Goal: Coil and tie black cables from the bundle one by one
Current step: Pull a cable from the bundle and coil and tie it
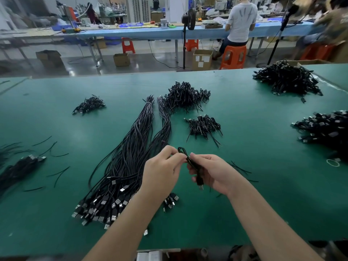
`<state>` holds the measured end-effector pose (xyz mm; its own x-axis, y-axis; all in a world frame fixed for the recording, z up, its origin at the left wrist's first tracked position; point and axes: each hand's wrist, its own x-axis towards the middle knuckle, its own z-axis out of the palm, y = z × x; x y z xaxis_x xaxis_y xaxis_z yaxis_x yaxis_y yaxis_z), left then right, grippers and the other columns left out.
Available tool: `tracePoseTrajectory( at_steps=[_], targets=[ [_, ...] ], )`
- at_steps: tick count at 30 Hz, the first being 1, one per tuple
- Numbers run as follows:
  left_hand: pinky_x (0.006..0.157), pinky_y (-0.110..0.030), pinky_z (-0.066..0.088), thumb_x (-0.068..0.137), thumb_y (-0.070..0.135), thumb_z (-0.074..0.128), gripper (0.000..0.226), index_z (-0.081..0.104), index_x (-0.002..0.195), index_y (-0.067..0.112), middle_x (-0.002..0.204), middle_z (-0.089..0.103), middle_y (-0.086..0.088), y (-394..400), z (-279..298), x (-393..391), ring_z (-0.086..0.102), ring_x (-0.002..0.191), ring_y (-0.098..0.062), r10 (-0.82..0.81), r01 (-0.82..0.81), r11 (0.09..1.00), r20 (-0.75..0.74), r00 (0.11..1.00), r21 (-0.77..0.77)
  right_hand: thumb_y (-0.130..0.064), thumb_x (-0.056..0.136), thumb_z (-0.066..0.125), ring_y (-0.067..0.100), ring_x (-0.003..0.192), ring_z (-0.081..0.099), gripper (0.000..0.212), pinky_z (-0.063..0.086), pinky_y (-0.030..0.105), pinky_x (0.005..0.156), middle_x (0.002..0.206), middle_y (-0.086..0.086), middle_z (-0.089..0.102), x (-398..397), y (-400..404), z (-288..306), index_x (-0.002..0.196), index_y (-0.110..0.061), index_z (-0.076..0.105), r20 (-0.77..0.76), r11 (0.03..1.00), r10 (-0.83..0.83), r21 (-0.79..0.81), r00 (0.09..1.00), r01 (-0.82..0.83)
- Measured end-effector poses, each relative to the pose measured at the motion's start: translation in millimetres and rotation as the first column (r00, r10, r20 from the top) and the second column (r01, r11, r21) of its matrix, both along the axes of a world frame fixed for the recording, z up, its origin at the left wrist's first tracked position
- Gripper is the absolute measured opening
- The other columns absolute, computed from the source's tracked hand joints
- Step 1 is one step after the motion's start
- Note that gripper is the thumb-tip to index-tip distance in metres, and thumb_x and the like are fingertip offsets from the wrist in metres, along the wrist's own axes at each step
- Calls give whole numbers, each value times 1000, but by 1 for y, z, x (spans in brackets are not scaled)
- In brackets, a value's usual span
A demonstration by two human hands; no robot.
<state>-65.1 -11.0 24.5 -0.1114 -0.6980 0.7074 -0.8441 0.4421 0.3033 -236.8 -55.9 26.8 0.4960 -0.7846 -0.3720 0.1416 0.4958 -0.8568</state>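
No readable writing anywhere on the green felt-like table (56, 213), just a loose bundle (130, 157) of thin glossy black cables fanning toward the near edge, ending in silver metal USB plugs. The left hand (162, 170) pinches the looped top of one coiled cable (190, 162). The right hand (211, 172) is curled round its middle, plug hanging below, maybe a tie there, too blurry.
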Motion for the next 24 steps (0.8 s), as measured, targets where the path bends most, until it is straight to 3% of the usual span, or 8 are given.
tracePoseTrajectory(
  at_steps=[3, 6, 10, 18, 21, 24],
  targets=[
    [47, -32, 51, 86, 12, 77, 4, 77, 90, 12, 81, 67, 1, -1, -3, 0, 59, 55, -17, 11, -8, 998, 62, 998, -55, -23, 81, 72, 19, 66, 63, 26, 57, 29, 66, 79, 10, 65, 0, -1, 0, 93, 0, 75, 43, 999, -32, 5, 999, 32],
    [51, -24, 48, 79, 3, 83, 13, 75, 84, 13, 81, 67, 1, -3, -4, 3, 56, 59, -14, 13, 4, 994, 155, 988, -109, -18, 88, 69, 20, 67, 64, 21, 58, 30, 66, 79, 13, 66, 2, -2, -2, 91, 2, 75, 45, 999, -43, 28, 998, 42],
    [52, -27, 50, 76, -1, 82, 17, 73, 80, 12, 81, 66, 0, -3, -6, 5, 59, 63, -13, 17, 10, 991, 198, 980, -134, -15, 96, 63, 20, 66, 64, 22, 59, 31, 66, 78, 13, 67, 7, 1, -2, 90, 3, 74, 25, 996, -80, 34, 996, 79],
    [37, -34, 46, 85, 2, 75, 6, 73, 85, 8, 79, 69, 0, 5, -9, -7, 58, 48, -20, 103, -102, 995, 52, 993, -18, -11, 94, 65, 19, 67, 65, 18, 58, 27, 66, 82, 11, 69, 14, 4, 0, 97, 2, 75, -33, 987, -149, -71, 988, 147],
    [39, -33, 46, 84, 5, 76, 6, 74, 85, 10, 78, 68, 1, 7, -5, -13, 59, 49, -20, 136, -137, 990, 32, 990, 36, -9, 92, 67, 18, 69, 64, 14, 58, 28, 69, 82, 12, 68, 16, 4, -3, 96, 0, 77, -10, 977, -193, -89, 981, 191],
    [50, -35, 52, 88, 11, 74, 2, 75, 87, 12, 84, 69, 4, 7, -2, -18, 63, 59, -19, 190, -171, 974, -129, 973, 148, -10, 92, 67, 16, 71, 62, 15, 56, 25, 72, 82, 9, 70, 16, 5, -5, 102, -6, 77, -28, 965, -220, -152, 975, 213]
  ],
)
